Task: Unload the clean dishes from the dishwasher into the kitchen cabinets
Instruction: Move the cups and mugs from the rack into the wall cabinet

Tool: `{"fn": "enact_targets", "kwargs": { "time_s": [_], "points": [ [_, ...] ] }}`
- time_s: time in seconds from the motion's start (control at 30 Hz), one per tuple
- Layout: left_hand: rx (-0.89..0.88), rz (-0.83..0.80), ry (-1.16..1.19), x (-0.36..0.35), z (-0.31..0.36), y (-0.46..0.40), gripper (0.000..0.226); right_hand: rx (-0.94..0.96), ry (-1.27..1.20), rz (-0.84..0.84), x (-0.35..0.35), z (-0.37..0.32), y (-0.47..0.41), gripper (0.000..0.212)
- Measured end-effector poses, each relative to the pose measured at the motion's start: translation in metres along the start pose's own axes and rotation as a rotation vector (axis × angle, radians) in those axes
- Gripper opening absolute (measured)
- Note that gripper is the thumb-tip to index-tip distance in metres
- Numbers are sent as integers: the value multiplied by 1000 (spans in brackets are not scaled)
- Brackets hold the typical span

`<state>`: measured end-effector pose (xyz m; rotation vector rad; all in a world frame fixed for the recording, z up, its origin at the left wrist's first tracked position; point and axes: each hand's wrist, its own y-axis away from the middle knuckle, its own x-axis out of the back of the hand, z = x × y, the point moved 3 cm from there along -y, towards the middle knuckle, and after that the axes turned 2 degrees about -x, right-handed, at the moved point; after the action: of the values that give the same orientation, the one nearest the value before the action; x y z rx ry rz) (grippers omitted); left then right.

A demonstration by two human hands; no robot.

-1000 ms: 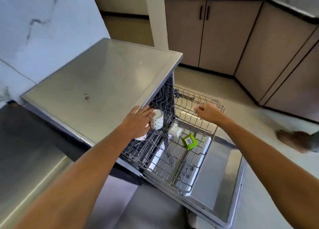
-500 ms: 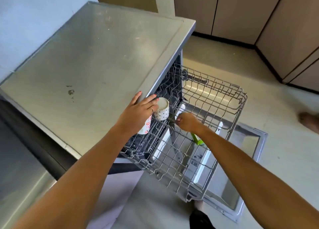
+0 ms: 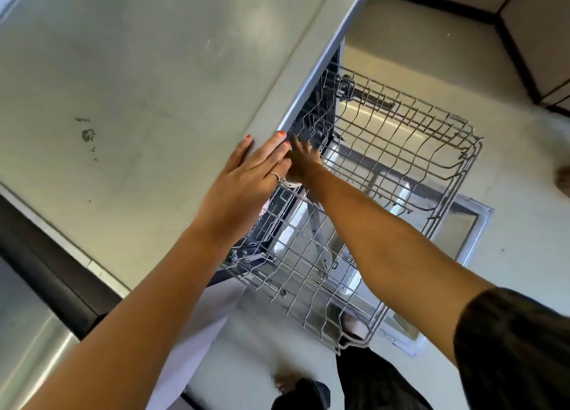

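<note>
The dishwasher's upper wire rack [image 3: 459,159] is pulled out over the open door [image 3: 473,224]. My left hand [image 3: 246,178] rests flat on the front edge of the dishwasher's steel top [image 3: 123,85], fingers straight. My right hand [image 3: 303,162] reaches into the rack's back left corner, just under that edge, and covers the white dotted cup [image 3: 288,183], of which only a sliver shows. Whether its fingers hold the cup is hidden. A bit of a pink-patterned cup [image 3: 264,209] peeks out below my left hand.
Beige cabinets [image 3: 539,23] line the far right wall above a pale floor. My feet [image 3: 287,385] stand beside the rack's near corner. Another person's foot [image 3: 564,181] shows at the right edge. A steel counter [image 3: 27,332] lies at lower left.
My right hand has moved left and deeper into the rack, onto the dotted cup beside my left hand. The view has dropped closer to the dishwasher. My left hand stays on the top edge.
</note>
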<state>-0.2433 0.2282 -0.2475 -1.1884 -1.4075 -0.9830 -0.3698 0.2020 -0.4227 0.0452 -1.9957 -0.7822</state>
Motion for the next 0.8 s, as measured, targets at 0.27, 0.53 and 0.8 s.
{"fn": "enact_targets", "kwargs": {
  "time_s": [0.27, 0.53, 0.8],
  "points": [
    [13, 22, 9, 1, 1, -1, 47, 58, 20, 4, -4, 3, -18, 92],
    [-38, 15, -133, 4, 5, 0, 41, -10, -211, 221, -4, 29, 58, 83],
    [43, -278, -349, -23, 40, -17, 52, -109, -316, 311, -2, 46, 126, 83]
  ]
}}
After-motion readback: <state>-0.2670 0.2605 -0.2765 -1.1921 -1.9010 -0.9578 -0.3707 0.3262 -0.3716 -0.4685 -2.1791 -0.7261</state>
